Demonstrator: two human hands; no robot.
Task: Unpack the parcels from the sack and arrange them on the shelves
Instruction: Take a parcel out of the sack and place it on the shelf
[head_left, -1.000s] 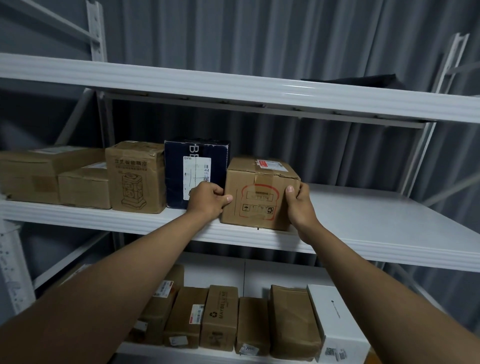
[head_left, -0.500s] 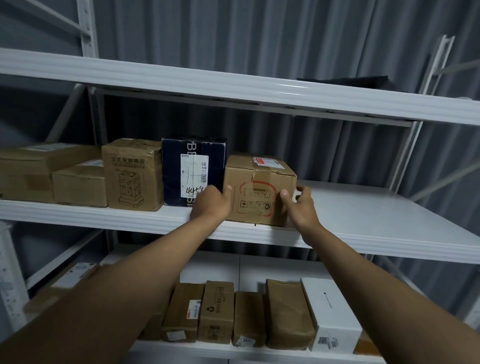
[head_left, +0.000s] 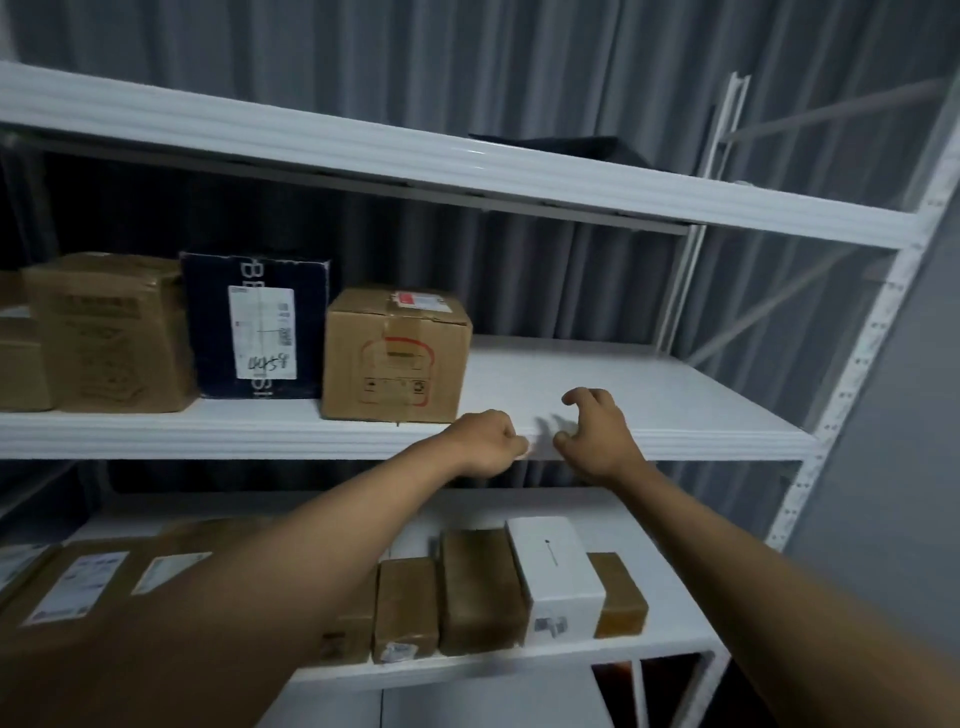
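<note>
Nearest the camera, the two forearms reach up from below, and at their ends the left hand (head_left: 485, 440) and right hand (head_left: 597, 434) hang at the front lip of the middle shelf (head_left: 649, 395), both holding nothing: the left with fingers loosely curled against the edge, the right with fingers bent and spread in a half-open claw. Below them, the lower shelf (head_left: 519, 670) carries a row of brown parcels and a white box (head_left: 553, 577) standing close to its front edge. Just beyond the left hand sits the cardboard box (head_left: 395, 358) with a red outline print, squarely on the middle shelf, its front face near the lip and its left side just beside the dark blue box (head_left: 254, 325); further left stands a crumpled brown carton (head_left: 109, 332). The sack is not in view. The main risk, as I judge it, is a knuckle catching the box's lower corner and nudging it forward, since it stands so close to the lip. To the right of the box the shelf surface lies bare as far as the upright post (head_left: 852, 374), giving plenty of room for the next parcels, while the top shelf (head_left: 467, 161) limits height.
</note>
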